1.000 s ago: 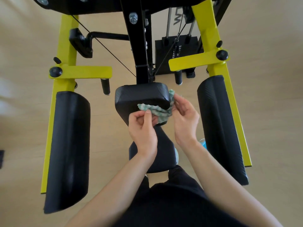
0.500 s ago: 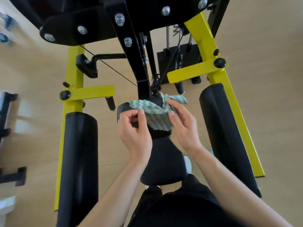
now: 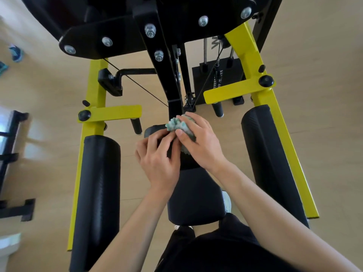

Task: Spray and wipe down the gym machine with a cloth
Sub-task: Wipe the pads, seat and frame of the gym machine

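Bunching the green-and-white cloth (image 3: 173,124) against the top of the small black pad (image 3: 152,130) of the gym machine (image 3: 249,61), the right hand (image 3: 200,143) curls its fingers over the wad, while the left hand (image 3: 158,160) seems, in this crowded view, to pinch its lower edge. Wiping well here means gathering a firm, flat fold first, then pressing it evenly across the pad's face and sides, down to the black post (image 3: 174,107)
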